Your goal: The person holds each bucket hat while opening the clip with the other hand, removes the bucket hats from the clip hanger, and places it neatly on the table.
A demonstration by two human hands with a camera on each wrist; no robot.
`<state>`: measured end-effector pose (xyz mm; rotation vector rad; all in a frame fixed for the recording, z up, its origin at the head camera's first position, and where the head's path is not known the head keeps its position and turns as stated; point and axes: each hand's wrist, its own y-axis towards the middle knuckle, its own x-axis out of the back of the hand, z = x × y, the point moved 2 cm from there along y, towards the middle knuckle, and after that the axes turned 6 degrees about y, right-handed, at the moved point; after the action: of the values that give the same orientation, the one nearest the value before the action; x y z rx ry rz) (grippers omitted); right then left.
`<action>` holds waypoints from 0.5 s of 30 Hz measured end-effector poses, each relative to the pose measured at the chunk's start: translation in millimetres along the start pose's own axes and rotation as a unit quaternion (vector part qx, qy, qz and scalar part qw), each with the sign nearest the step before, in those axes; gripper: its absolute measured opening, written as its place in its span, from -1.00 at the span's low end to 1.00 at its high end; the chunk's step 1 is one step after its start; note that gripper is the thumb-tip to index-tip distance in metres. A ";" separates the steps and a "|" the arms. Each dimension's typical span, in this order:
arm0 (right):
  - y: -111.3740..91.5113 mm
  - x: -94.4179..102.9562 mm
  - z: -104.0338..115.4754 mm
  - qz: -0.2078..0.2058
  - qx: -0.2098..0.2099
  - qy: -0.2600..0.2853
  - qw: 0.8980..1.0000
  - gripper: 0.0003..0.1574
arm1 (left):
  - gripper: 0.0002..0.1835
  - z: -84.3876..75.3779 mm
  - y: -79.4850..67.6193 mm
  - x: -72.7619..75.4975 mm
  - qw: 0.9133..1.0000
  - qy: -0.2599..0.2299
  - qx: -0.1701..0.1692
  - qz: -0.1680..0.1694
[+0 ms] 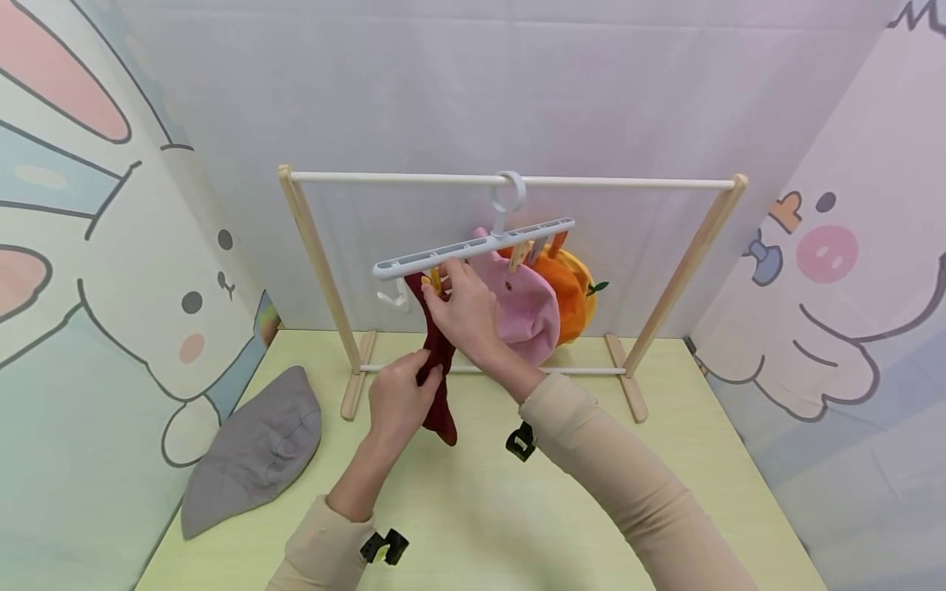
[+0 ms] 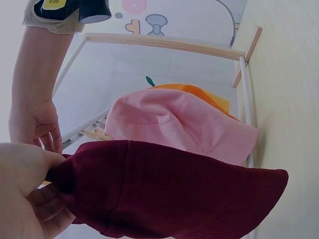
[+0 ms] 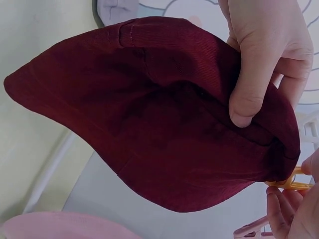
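Maroon hat (image 3: 129, 114), one, sits in left hand (image 1: 399, 396) — one clothespin (image 1: 435, 281) in right hand (image 1: 467, 308).

No text is legible, yellow label (image 2: 54, 3) included.

Mid-frame, we see a hanger (image 1: 473, 248) on a rack (image 1: 406, 178), one hat (image 1: 440, 402) below its left end, clipped hats (image 1: 528, 316) below its right; lower left, another hat (image 1: 254, 451) on the table (image 1: 488, 509).
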<state>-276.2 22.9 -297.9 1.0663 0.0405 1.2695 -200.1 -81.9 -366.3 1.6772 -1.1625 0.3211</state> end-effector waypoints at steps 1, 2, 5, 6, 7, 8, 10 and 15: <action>-0.2 0.3 0.1 -0.001 0.000 0.000 1.000 -0.75 | -0.94 -0.1 -0.2 0.0 1.000 -0.001 0.001 0.001; -0.4 0.4 0.1 -0.002 0.000 0.002 1.000 -0.75 | -0.94 -0.2 -0.4 0.0 1.000 -0.001 0.002 0.001; -0.8 0.9 -0.4 -0.004 0.002 0.008 1.000 -0.77 | -0.94 -0.7 -0.6 -0.2 1.000 -0.003 0.002 0.001; -0.9 1.1 -0.5 -0.004 0.004 0.009 1.000 -0.77 | -0.95 -0.9 -0.5 -0.2 1.000 -0.003 0.002 0.000; -0.9 1.2 -0.8 -0.004 0.004 0.012 1.000 -0.78 | -0.95 -1.1 -0.4 -0.1 1.000 -0.003 0.002 0.000; -0.9 1.3 -1.1 -0.004 0.004 0.013 1.000 -0.79 | -0.96 -1.3 -0.3 0.0 1.000 -0.003 0.001 0.000; -0.5 1.3 -1.8 -0.003 0.003 0.017 1.000 -0.80 | -0.96 -1.7 -0.1 0.2 1.000 -0.003 0.000 -0.002; 0.5 1.5 -2.9 -0.001 -0.004 0.027 1.000 -0.83 | -0.97 -2.3 0.1 0.3 1.000 0.000 -0.002 -0.001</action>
<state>-277.6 25.9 -298.4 1.0255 0.0774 1.2963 -199.3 -80.2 -365.0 1.6756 -1.1610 0.3170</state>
